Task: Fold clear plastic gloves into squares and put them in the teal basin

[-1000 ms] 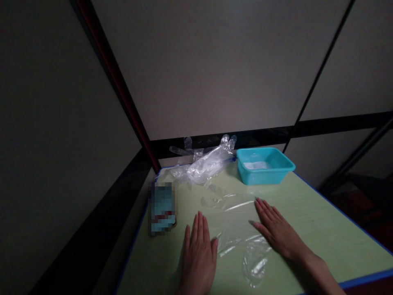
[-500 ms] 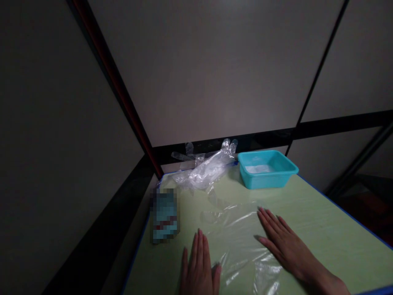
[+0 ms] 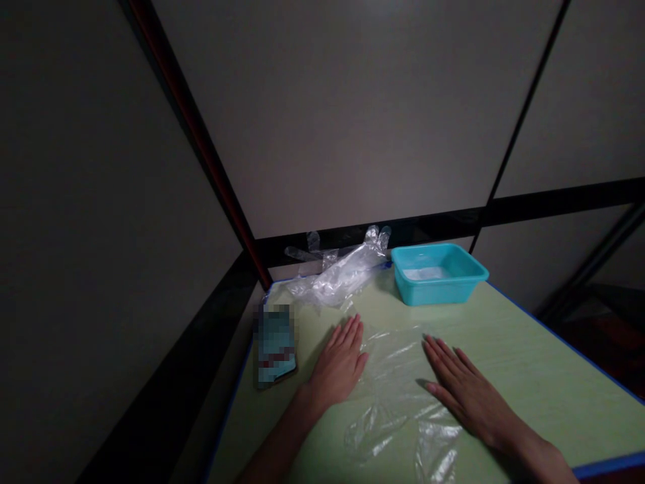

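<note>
A clear plastic sheet [image 3: 398,376] lies spread on the pale green table [image 3: 529,356] in front of me. My left hand [image 3: 338,366] rests flat on the sheet's left part, fingers together and pointing away. My right hand [image 3: 463,390] lies flat on its right part, fingers slightly spread. Neither hand holds anything. The sheet is wrinkled near the front edge.
A teal plastic basin [image 3: 437,272] with something white inside stands at the far side of the table. A heap of clear plastic gloves [image 3: 342,269] lies at the far left corner. A phone [image 3: 275,344] lies by the left edge. Panel walls enclose the table.
My left hand has slid forward over the sheet, away from me, its forearm now in view. My right hand has hardly moved. The view has shifted slightly.
</note>
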The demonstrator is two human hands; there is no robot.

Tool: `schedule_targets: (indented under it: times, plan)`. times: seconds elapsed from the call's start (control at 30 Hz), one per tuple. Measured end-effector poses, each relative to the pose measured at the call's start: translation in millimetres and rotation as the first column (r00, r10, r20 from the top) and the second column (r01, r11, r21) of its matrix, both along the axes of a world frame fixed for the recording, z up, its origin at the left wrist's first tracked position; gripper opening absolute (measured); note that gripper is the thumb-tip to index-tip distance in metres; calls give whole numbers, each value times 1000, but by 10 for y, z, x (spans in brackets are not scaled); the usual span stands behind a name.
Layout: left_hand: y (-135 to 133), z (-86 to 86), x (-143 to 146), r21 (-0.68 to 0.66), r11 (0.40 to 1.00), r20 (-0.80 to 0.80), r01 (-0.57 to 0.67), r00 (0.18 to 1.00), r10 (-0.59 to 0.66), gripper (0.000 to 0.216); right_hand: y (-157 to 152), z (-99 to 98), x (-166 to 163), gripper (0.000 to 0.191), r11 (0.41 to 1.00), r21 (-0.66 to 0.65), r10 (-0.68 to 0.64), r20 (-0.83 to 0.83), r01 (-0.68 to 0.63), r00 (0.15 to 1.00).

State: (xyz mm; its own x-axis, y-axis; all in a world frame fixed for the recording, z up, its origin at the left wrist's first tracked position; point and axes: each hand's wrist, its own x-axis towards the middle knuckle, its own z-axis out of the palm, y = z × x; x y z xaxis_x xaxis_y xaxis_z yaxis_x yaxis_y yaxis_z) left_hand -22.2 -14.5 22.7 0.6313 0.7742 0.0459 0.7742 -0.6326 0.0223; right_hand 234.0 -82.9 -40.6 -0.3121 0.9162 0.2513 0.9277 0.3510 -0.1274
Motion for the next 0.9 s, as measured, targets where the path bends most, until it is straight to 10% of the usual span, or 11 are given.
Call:
schedule_targets:
  times: [0.9]
  plan:
    - [334,-328,-283,74,991,-27,115,993,-114,50,-105,-13,216,66,990,-81,-116,44,119,992]
